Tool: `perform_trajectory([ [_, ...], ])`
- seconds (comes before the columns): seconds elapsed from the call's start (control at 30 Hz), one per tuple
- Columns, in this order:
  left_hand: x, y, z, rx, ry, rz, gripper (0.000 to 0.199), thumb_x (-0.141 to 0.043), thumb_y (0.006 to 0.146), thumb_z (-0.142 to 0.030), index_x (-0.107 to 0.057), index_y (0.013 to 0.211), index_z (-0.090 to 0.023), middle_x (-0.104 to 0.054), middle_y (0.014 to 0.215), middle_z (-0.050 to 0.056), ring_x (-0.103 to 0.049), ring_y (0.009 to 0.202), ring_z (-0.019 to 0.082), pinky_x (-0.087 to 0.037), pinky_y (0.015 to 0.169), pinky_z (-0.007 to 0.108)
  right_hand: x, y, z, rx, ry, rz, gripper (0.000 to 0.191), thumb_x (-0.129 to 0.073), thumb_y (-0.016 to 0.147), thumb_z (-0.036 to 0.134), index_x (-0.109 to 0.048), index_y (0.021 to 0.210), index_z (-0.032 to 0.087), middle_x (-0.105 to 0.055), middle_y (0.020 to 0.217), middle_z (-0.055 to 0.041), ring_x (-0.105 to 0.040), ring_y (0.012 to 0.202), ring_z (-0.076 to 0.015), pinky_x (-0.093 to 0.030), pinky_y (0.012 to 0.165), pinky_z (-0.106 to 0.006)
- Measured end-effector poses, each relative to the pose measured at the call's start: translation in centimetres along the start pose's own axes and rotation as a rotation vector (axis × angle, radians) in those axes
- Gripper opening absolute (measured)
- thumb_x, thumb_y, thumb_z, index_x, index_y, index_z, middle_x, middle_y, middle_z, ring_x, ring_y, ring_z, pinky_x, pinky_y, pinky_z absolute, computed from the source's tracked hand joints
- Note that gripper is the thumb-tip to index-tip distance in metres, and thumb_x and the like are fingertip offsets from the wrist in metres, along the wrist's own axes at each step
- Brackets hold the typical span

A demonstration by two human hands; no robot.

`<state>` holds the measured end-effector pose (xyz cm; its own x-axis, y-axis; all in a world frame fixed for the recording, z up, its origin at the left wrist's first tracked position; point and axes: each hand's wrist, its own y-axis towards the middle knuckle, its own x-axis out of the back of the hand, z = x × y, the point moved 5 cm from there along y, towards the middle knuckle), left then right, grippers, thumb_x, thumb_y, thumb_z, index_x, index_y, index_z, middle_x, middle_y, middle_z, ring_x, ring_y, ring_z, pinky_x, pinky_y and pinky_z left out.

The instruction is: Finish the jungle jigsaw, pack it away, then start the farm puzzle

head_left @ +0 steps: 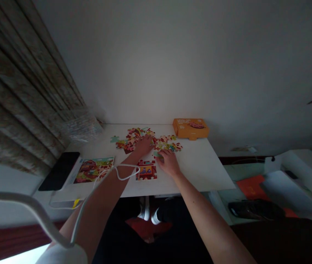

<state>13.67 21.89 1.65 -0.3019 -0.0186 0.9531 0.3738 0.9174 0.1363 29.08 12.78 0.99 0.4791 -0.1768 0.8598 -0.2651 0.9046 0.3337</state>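
Many loose jigsaw pieces (136,136) in red, green and cream lie scattered across the far middle of the white table (199,165). My left hand (144,145) rests on top of them with its fingers spread. My right hand (169,162) sits just nearer, its fingertips on a pale green jigsaw piece (158,154). Between my wrists and close to the table's front edge lies a small joined section of puzzle (146,171) showing a red barn. A printed farm picture card (94,169) lies to its left.
An orange box (190,128) stands at the table's far edge. A black phone or tablet (59,171) and a crumpled clear plastic bag (83,128) lie at the left, beside a patterned curtain (15,91). A white cable (123,172) loops over my left wrist.
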Motion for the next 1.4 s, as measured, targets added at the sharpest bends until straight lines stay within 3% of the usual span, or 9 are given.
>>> perform_trajectory([
  [0.17,-0.6,1.8,0.5,0.003,-0.022,0.072,0.045,-0.062,0.096,-0.03,-0.059,0.14,-0.022,-0.061,0.147,0.015,-0.054,0.14,0.032,-0.034,0.12,0.054,-0.1,0.0,-0.1,-0.004,0.014,0.004,0.018,-0.062,0.097,0.032,-0.073,0.109,0.024,-0.072,0.119,-0.01,-0.059,0.117,-0.0302,-0.044,0.101,-0.046],
  [0.4,0.4,2.5,0.3,-0.026,0.0,0.032,0.05,-0.07,0.089,-0.027,-0.062,0.138,-0.023,-0.067,0.139,0.013,-0.059,0.133,0.032,-0.033,0.121,0.051,-0.2,0.1,-0.2,0.001,0.028,0.005,0.019,-0.062,0.096,0.032,-0.073,0.11,0.023,-0.072,0.118,-0.0104,-0.059,0.118,-0.0302,-0.044,0.102,-0.046],
  [0.57,2.1,1.7,1.2,-0.038,0.03,0.039,0.054,-0.069,0.09,-0.027,-0.059,0.142,-0.018,-0.067,0.137,0.016,-0.064,0.126,0.033,-0.045,0.112,0.045,-0.2,0.1,-0.3,-0.008,0.026,0.007,0.019,-0.061,0.097,0.032,-0.072,0.11,0.023,-0.072,0.116,-0.0102,-0.059,0.116,-0.03,-0.045,0.102,-0.046],
  [0.7,3.7,0.8,3.0,-0.046,-0.014,0.057,0.056,-0.069,0.088,-0.023,-0.058,0.142,-0.016,-0.064,0.142,0.015,-0.064,0.126,0.029,-0.048,0.11,0.039,-0.3,0.0,-0.4,-0.004,0.021,-0.009,0.019,-0.062,0.097,0.032,-0.072,0.111,0.023,-0.072,0.116,-0.0098,-0.059,0.116,-0.0302,-0.045,0.101,-0.046],
  [0.9,5.4,-1.2,4.4,-0.039,-0.268,-0.075,0.051,-0.073,0.083,-0.022,-0.062,0.133,-0.019,-0.068,0.136,0.011,-0.063,0.126,0.027,-0.049,0.112,0.041,0.1,0.0,-0.2,0.006,0.023,-0.047,0.021,-0.061,0.098,0.033,-0.071,0.113,0.023,-0.072,0.115,-0.0108,-0.062,0.113,-0.0299,-0.048,0.101,-0.045],
  [1.03,4.5,-4.5,2.6,-0.048,-0.38,-0.217,0.043,-0.072,0.087,-0.027,-0.062,0.129,-0.021,-0.069,0.13,0.009,-0.066,0.121,0.025,-0.052,0.108,0.043,0.7,-0.4,-0.3,-0.009,0.071,-0.135,0.032,-0.056,0.101,0.038,-0.067,0.127,0.023,-0.072,0.119,-0.0122,-0.064,0.114,-0.0291,-0.05,0.102,-0.044],
  [1.2,1.9,-8.7,-1.6,-0.078,-0.413,-0.335,0.033,-0.068,0.093,-0.025,-0.06,0.125,-0.022,-0.069,0.127,0.009,-0.067,0.12,0.024,-0.054,0.107,0.043,0.6,-0.7,-0.7,-0.073,0.101,-0.119,0.035,-0.049,0.104,0.046,-0.069,0.12,0.022,-0.075,0.113,-0.0125,-0.07,0.102,-0.0271,-0.054,0.093,-0.038],
  [1.4,0.3,-9.6,-4.7,-0.012,-0.427,-0.335,0.029,-0.061,0.096,-0.017,-0.058,0.124,-0.026,-0.067,0.129,0.009,-0.068,0.12,0.024,-0.058,0.104,0.044,-0.2,-0.5,-1.8,-0.191,0.158,-0.045,0.034,-0.058,0.097,0.052,-0.072,0.1,0.022,-0.075,0.085,-0.0074,-0.07,0.078,-0.0238,-0.051,0.074,-0.033],
])
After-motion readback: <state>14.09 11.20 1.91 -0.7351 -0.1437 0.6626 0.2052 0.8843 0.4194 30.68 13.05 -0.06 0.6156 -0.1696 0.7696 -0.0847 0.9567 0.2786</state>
